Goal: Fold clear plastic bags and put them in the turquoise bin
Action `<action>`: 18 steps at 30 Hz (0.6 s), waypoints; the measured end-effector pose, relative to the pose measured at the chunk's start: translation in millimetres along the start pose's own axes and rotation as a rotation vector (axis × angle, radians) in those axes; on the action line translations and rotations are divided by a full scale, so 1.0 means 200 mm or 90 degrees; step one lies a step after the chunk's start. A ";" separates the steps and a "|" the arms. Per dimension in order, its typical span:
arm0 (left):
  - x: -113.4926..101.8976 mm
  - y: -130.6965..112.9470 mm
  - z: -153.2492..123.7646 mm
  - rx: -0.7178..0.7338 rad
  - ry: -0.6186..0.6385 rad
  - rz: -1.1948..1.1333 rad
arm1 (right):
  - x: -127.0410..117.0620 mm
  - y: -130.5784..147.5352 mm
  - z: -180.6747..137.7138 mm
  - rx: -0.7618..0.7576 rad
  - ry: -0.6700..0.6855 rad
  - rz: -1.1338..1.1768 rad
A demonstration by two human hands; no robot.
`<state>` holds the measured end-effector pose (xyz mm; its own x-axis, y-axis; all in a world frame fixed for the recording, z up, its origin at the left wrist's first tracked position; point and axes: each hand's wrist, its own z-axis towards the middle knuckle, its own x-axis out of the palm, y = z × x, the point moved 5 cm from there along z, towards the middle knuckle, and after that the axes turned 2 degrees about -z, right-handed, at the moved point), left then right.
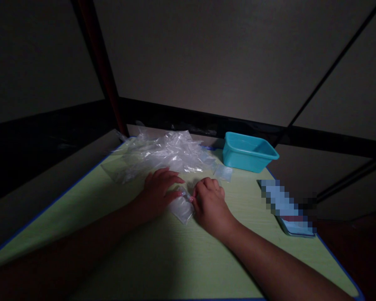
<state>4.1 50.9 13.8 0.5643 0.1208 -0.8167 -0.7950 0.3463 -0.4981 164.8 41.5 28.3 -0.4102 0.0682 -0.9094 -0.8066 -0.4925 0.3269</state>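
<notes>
Pale green, with a faint wood-like grain, the tabletop [213, 271] spreads out before us, trimmed along its sides with a thin blue edging [19, 232]. Light is dim; shadow darkens the near part of the surface and much of our left forearm. Beyond the far end we face a wall of grey-brown panels [200, 54], crossed low down by a black band [253, 127], and to the left a reddish-brown post [97, 54] leans through our view. Off the right side the room falls away into a deep, dark red too dim for us to make out.

Around the middle of the table, between our hands, a small clear plastic bag [181, 211] lies with one corner pointing towards us. Our right hand [209, 202] has its fingers curled in, thumb and forefinger pinched together on the bag's edge. Our left hand [161, 190] is loosely curved, thumb and fingers parted, the thumb tip at the bag's upper part; it has no firm hold that we can see.

Behind them a loose, glinting heap of clear plastic [172, 150] covers much of the far left end. Just right of it lies a flat little packet [223, 172], near a turquoise bin [242, 161] at the far right corner. Along the right edge sits a flat bluish object [288, 213], blurred into blocks so we cannot tell what it is
</notes>
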 end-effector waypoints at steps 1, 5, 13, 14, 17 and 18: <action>0.00 0.00 0.00 -0.001 0.009 -0.001 | 0.00 0.00 0.00 -0.002 -0.001 0.000; 0.01 0.00 0.01 -0.004 0.034 -0.007 | 0.00 0.01 0.00 -0.010 -0.009 -0.003; 0.00 -0.02 0.01 0.017 0.036 -0.051 | -0.01 0.00 0.00 -0.004 -0.011 -0.003; -0.01 -0.02 0.01 0.020 0.036 -0.059 | -0.01 0.00 0.00 -0.004 -0.011 -0.002; -0.01 -0.03 0.01 0.025 0.037 -0.080 | -0.01 -0.01 0.01 0.001 -0.011 -0.002; -0.01 -0.04 0.01 0.022 0.038 -0.082 | -0.01 -0.01 0.01 0.003 -0.011 -0.002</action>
<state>8.7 49.4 19.8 0.6463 0.0177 -0.7629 -0.7080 0.3871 -0.5907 166.2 43.1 29.9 -0.4146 0.0846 -0.9061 -0.8098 -0.4885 0.3249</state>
